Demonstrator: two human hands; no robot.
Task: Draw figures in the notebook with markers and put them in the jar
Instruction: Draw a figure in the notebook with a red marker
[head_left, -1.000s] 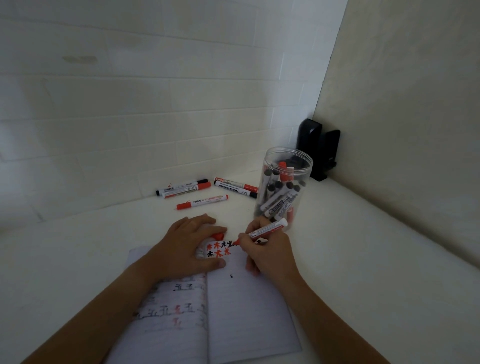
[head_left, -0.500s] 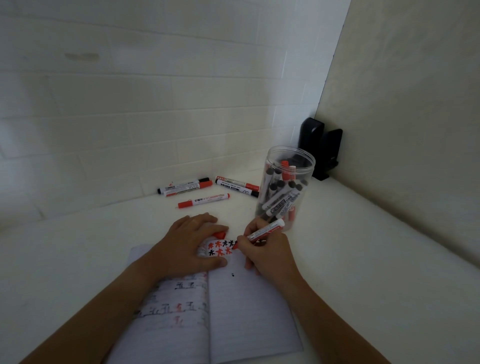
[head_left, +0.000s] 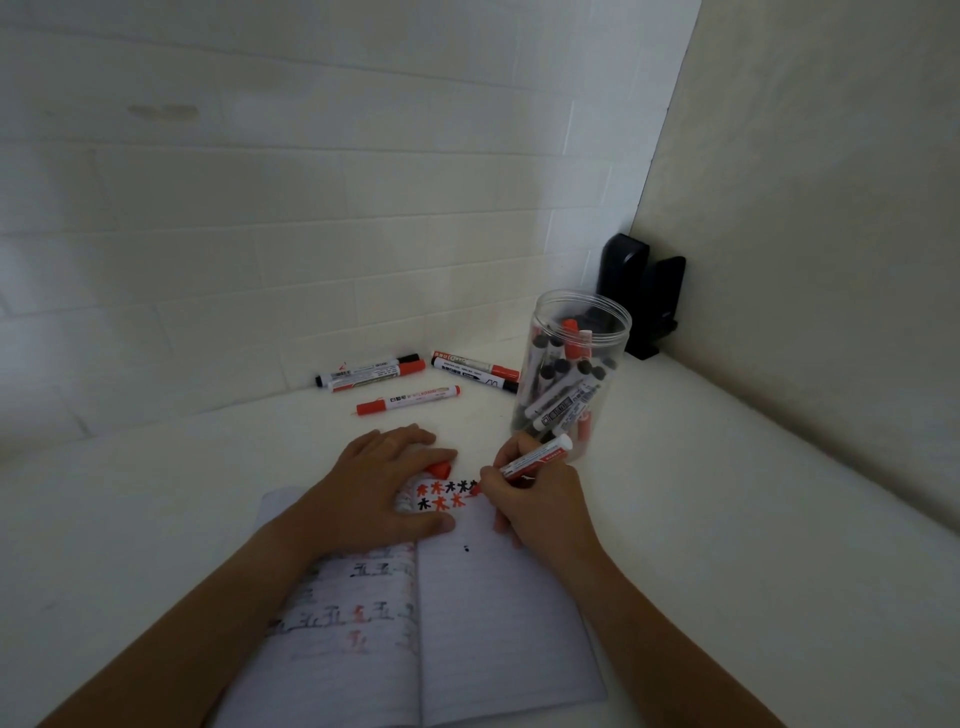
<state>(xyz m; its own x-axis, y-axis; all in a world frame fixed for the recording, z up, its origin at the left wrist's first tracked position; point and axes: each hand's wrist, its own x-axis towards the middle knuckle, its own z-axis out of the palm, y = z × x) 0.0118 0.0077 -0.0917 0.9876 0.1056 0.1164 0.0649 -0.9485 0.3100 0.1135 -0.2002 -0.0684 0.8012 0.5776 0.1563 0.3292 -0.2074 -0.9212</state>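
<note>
Right hand (head_left: 535, 499) gripped the red marker (head_left: 535, 457), probably adding another stroke since a second earlier; left hand (head_left: 374, 483) pinned the notebook (head_left: 498, 623), clutching a red cap (head_left: 439, 469).

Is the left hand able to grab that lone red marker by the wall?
Probably yes: the red marker lies just beyond the left hand, nothing between, though that hand holds a red cap.

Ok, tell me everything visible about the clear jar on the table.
The clear jar looks like transparent plastic, cylindrical, lidless, with a wide round rim. It stands upright on the white table, behind the right hand and in front of a black object in the corner. Black and red markers lean inside it. Neither hand touches it.
</note>
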